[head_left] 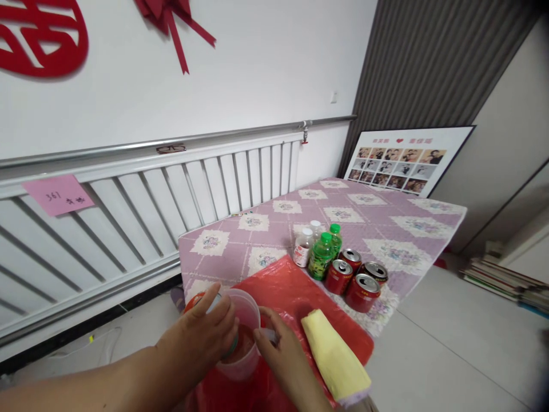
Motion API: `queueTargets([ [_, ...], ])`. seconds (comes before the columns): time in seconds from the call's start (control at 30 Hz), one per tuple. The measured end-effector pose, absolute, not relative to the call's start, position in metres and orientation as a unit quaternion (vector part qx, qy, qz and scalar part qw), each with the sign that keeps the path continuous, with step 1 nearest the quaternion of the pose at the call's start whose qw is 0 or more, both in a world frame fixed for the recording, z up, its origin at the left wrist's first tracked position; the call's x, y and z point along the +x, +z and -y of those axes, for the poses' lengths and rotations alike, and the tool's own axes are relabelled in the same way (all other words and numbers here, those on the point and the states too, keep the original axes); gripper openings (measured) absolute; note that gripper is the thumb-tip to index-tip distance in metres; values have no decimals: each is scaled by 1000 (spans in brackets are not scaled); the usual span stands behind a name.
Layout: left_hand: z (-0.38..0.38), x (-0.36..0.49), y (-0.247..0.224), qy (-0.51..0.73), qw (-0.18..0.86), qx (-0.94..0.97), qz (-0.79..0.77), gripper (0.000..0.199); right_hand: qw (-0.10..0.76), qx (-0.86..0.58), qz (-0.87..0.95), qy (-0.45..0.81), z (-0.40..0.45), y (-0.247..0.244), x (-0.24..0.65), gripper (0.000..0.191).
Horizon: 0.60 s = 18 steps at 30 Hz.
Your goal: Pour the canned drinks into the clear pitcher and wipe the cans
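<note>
My left hand (pixel 212 323) is closed around a partly hidden container (pixel 195 300), orange-red at one end, whose lower end reaches over or into the pitcher's mouth. Its kind is mostly covered by my fingers. With my right hand (pixel 278 343) I grip the handle of a translucent plastic pitcher (pixel 246 300). Reddish-brown liquid appears inside it. The pitcher stands over a red plastic sheet (pixel 278 286) at the near table edge. Right of my right hand lies a folded yellow cloth (pixel 334 360).
On the flower-patterned tablecloth (pixel 360 212) stand two green-capped bottles (pixel 321 257), two white-capped bottles (pixel 303 249) and several red cans (pixel 362 292). A white radiator (pixel 240 177) runs along the wall. A photo board (pixel 394 160) leans behind the table.
</note>
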<state>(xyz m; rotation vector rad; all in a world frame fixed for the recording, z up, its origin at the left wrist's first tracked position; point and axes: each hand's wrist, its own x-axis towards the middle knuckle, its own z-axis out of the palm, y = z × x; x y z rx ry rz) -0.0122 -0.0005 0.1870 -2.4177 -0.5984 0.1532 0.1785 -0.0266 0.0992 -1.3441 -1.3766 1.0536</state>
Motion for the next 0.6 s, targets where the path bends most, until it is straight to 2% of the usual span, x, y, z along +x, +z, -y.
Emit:
queueTargets([
  [0.37, 1, -11, 185, 53, 323, -919, 221, 28, 444, -548, 562, 432, 26, 101, 180, 35],
  [0.53, -10, -14, 190, 48, 249, -942, 220, 17, 448, -550, 557, 432, 28, 106, 179, 34],
  [0.6, -16, -16, 199, 47, 210, -947, 239, 19, 449, -546, 557, 436, 30, 109, 179, 33],
])
